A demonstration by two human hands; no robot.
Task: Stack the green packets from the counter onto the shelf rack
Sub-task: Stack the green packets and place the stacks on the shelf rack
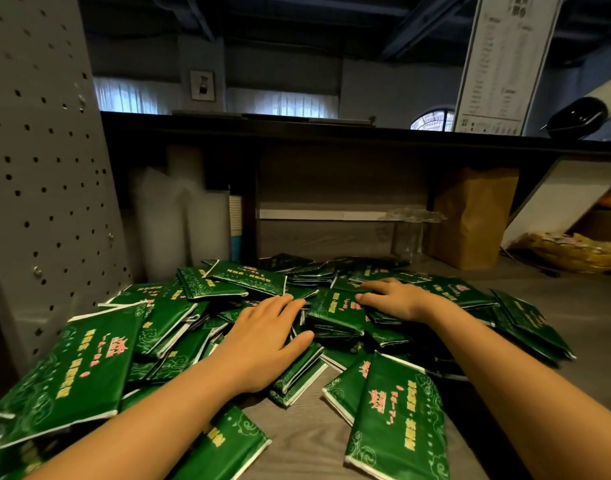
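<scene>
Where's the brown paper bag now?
Head view: brown paper bag stands at the back right of the counter, beside clear plastic cups, behind the green packets.

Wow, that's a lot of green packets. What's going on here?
A person is reaching over a grey counter covered with a loose heap of green packets. Both hands lie flat on the pile, the left hand near its middle and the right hand a little further back. Neither has lifted a packet yet. A grey pegboard panel stands to the left and a brown paper bag at the back.

Shop: service counter (332, 441), menu board (505, 64), pegboard (37, 168)
</scene>
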